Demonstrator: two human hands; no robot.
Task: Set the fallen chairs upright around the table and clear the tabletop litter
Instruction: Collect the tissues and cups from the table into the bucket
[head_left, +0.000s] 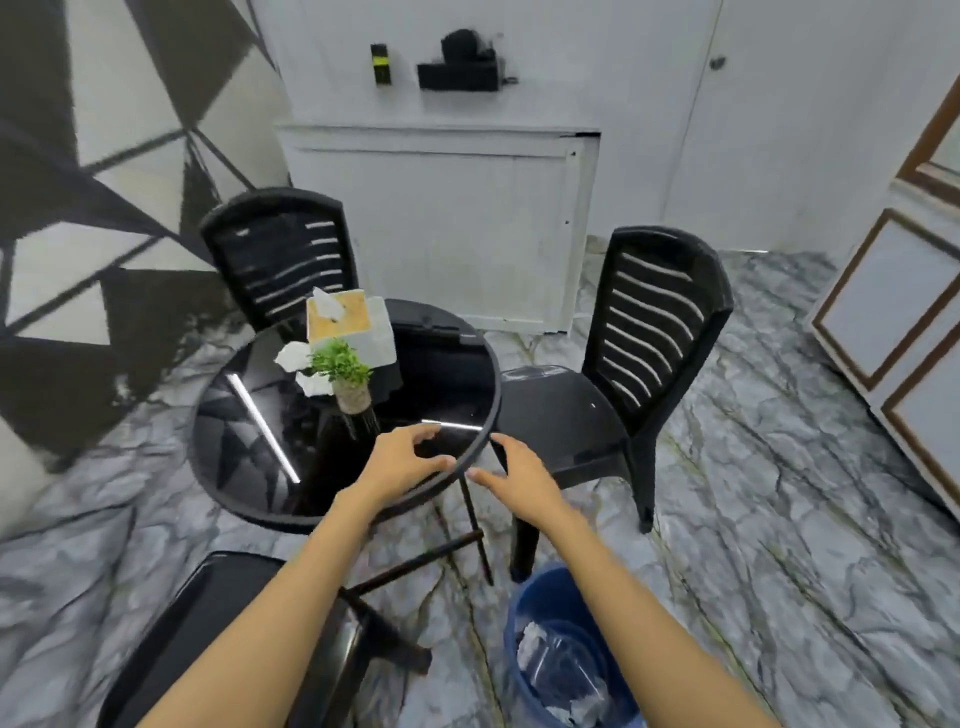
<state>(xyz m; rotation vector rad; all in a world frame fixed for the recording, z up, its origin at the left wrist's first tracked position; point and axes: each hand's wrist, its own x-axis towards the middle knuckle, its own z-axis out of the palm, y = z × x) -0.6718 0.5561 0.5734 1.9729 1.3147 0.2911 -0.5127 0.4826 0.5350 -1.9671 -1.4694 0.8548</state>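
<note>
Crumpled tissues (290, 357) lie on the round table (244, 457) against the plant (343, 364). Chairs stand upright behind (280, 254) and to the right (660, 322). Both forearms reach forward. The left hand (410, 460) is over the near rim, fingers loosely curved and empty. The right hand (522, 470) is just off the rim, fingers relaxed and empty. A bin (550, 597) stands below.

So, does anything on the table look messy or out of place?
Yes. Two crumpled white tissues lie on the black table beside the little plant, loose, not in the tissue box. They look like leftover litter. The far chair and the right chair stand upright.
</note>
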